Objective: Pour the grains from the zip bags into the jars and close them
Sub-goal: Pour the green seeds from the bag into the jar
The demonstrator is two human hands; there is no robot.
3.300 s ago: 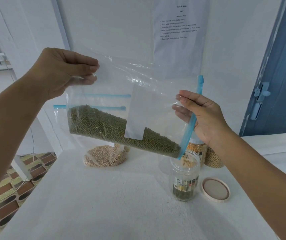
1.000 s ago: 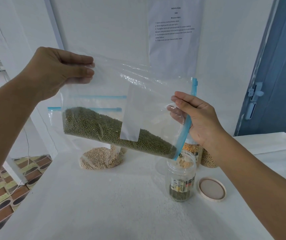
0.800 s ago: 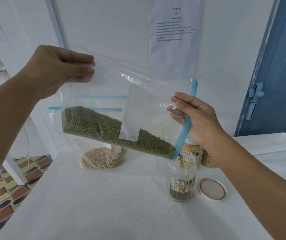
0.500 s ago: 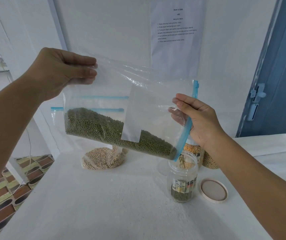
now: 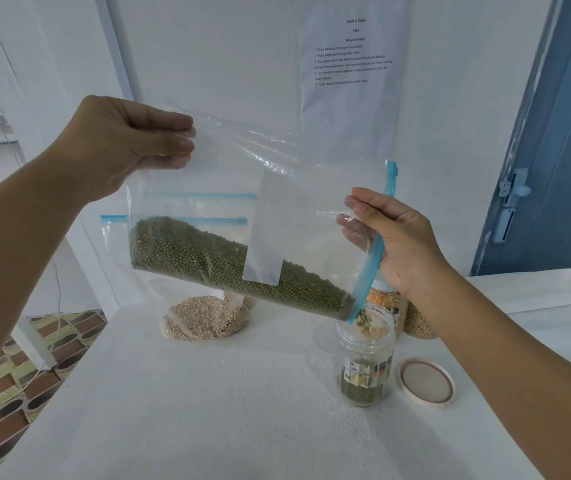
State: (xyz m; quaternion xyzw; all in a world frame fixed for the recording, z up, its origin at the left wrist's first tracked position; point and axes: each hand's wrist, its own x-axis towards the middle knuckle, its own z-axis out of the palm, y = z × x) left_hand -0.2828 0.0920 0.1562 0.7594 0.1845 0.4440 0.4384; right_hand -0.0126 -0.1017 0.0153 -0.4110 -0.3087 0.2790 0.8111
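Note:
A clear zip bag (image 5: 277, 188) of green grains (image 5: 208, 261) is held tilted above the table, its blue zip edge pointing down to the right. My left hand (image 5: 121, 147) pinches the bag's upper left corner. My right hand (image 5: 401, 244) grips the bag at its blue zip mouth. Green grains fall from the low corner into an open clear jar (image 5: 363, 362) that has a thin layer of green grains at its bottom. The jar's beige lid (image 5: 426, 382) lies flat on the table to its right.
A zip bag of pale beige grains (image 5: 204, 320) lies at the back of the white table (image 5: 208, 410). Behind the open jar stands a jar of yellow grains (image 5: 384, 299); another bag of grains (image 5: 419, 323) lies beside it. A blue door (image 5: 561, 133) is on the right, patterned floor at left.
The bag stays tilted in both hands at nearly the same place. Green grains keep running into the jar and the layer in it has grown a little.

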